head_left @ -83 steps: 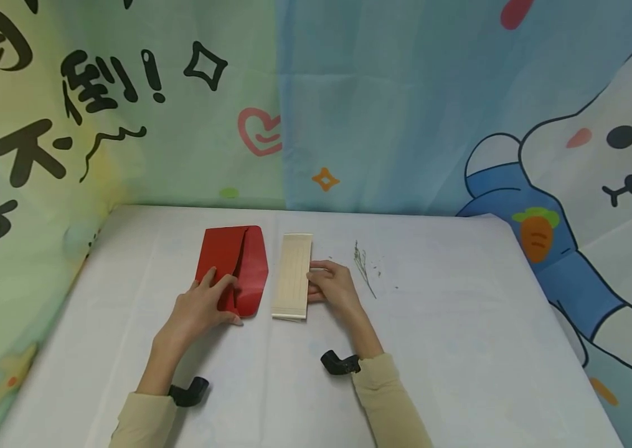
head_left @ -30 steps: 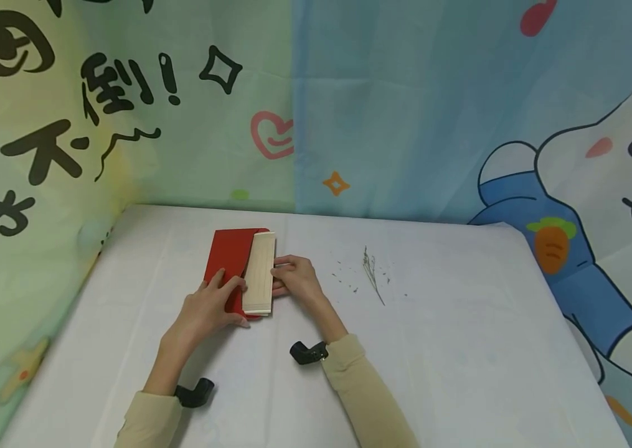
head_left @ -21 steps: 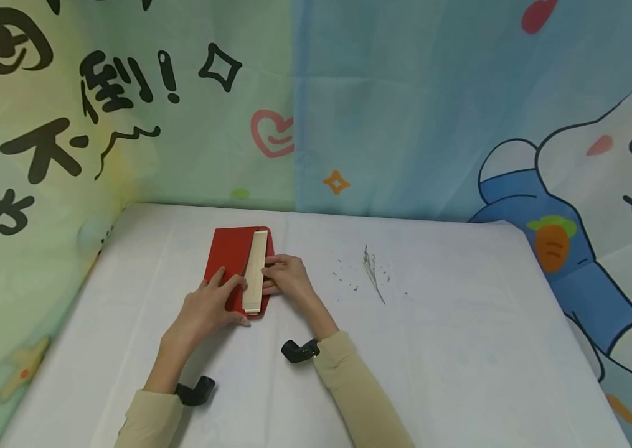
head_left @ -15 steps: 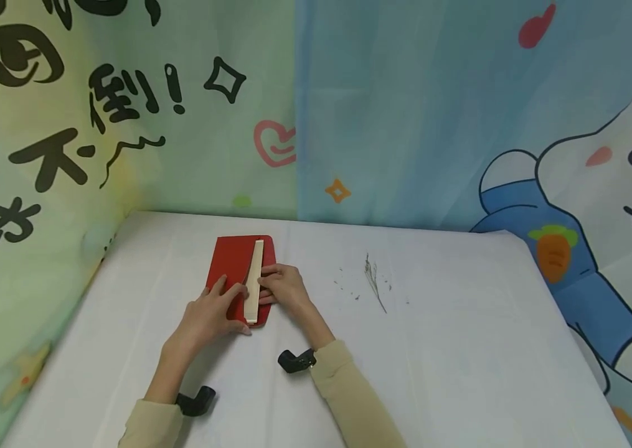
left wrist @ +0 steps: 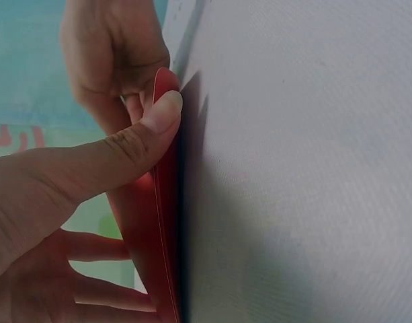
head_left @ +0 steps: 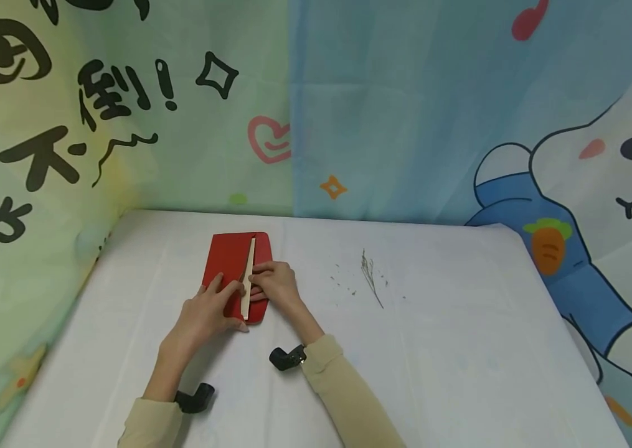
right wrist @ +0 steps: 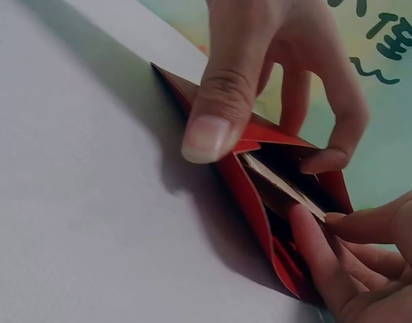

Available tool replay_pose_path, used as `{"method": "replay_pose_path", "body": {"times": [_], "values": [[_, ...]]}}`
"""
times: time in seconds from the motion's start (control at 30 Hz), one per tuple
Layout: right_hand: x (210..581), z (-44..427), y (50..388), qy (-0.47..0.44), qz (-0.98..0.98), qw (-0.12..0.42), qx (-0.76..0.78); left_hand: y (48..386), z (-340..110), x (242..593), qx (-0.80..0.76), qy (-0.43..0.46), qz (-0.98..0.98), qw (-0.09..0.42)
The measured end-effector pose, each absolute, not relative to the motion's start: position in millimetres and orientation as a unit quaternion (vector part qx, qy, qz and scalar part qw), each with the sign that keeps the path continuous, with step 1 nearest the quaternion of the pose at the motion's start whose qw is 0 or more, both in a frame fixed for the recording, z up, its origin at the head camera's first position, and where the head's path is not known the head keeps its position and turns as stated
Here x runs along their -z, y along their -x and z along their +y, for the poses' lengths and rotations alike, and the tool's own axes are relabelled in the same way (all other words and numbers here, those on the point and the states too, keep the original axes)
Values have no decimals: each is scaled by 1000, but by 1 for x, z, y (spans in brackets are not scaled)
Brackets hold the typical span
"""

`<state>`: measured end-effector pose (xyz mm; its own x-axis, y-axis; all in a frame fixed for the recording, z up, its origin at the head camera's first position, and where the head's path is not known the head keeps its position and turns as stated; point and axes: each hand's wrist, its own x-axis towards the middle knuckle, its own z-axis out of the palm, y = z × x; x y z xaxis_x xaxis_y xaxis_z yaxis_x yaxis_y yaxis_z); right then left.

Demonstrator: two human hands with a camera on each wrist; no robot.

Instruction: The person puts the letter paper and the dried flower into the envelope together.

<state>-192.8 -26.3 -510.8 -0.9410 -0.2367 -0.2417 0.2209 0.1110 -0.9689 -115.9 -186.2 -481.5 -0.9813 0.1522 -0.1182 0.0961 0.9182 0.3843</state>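
A red envelope (head_left: 228, 252) lies on the white table, its flap opened out to the right. My left hand (head_left: 203, 314) grips it, thumb on the near edge and fingers spread across the front. In the right wrist view one left fingertip hooks the mouth's upper layer, so the pocket gapes. Between thumb and fingers, my right hand (head_left: 279, 286) pinches a cream-coloured, finely lined card (right wrist: 283, 183) by its right edge. Most of that card is hidden inside the pocket; a narrow strip shows at the mouth. My right fingers lie over the flap.
To the right, a thin dried sprig (head_left: 370, 277) lies on the white tablecloth (head_left: 461, 348) among small scattered crumbs. A printed cloth backdrop (head_left: 394, 137) hangs behind the table's far edge. Black wrist cameras (head_left: 195, 398) stick out from both sleeves.
My right hand has carried the cream card left from beside the envelope and slid it into the mouth, leaving an ever narrower strip showing. My left hand keeps its grip on the envelope.
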Motion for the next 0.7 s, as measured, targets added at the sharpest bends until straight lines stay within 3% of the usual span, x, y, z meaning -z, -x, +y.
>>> {"method": "replay_pose_path", "body": {"times": [0.7], "values": [[508,-43,190,9,761,148,632,115,-187,480,-199,-60,975,77]]}}
